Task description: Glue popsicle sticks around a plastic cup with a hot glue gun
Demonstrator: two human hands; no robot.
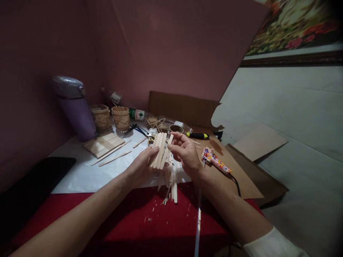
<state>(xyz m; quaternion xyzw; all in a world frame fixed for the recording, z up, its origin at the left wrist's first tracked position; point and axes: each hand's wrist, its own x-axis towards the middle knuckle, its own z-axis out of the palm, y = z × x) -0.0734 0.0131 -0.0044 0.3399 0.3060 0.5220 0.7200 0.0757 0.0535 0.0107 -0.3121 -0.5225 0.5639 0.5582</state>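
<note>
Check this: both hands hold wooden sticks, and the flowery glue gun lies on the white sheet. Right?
Wrong surface: in the head view, the flowery glue gun lies on brown cardboard. The left hand and right hand do hold wooden sticks.

Dim pinkish wall (182,53), pale wall (289,92), framed picture (297,32)

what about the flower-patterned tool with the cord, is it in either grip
No, the flower-patterned tool lies on the brown board, while the left grip and right grip are both on wooden sticks.
</note>
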